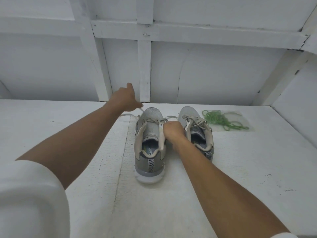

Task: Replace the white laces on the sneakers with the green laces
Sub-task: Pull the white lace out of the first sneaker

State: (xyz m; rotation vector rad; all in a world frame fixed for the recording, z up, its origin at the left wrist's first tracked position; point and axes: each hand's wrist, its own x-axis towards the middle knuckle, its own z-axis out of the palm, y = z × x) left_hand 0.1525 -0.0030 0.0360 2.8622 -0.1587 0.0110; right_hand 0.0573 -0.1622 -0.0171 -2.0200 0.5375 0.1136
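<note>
Left of the right grip (pixel 173 130), clenched on the edge of one sneaker (pixel 151 114), the left grip (pixel 123 99) pinches its white lace (pixel 127 115), partly unthreaded. Right of both, the other sneaker (pixel 187 113) is laced white; green laces (pixel 221 120) lie unused on the bench (pixel 240 169).

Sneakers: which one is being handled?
The left sneaker, farther from the green laces: right hand grips its collar, left hand pinches its white lace. No hand holds the right sneaker.

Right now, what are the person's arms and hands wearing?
Forearms and hands are bare: no gloves, watch or rings visible on the left hand or right hand. The left sleeve is white, covering the upper arm; only a sliver of the white right sleeve shows.
</note>
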